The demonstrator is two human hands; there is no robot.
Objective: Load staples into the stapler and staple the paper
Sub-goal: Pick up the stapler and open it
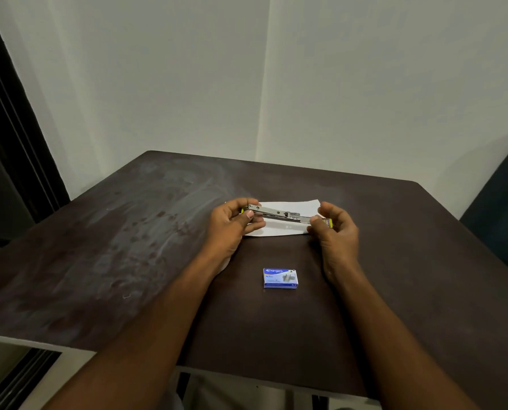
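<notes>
A metal stapler with yellow ends is opened out flat into one long strip, held just above a white sheet of paper. My left hand grips its left end between thumb and fingers. My right hand pinches its right end. A small blue box of staples lies shut on the table, nearer to me, between my forearms.
The dark brown table has pale smears on its left half. White walls meet in a corner behind it. A dark chair stands at the right edge. A dark door frame runs along the left.
</notes>
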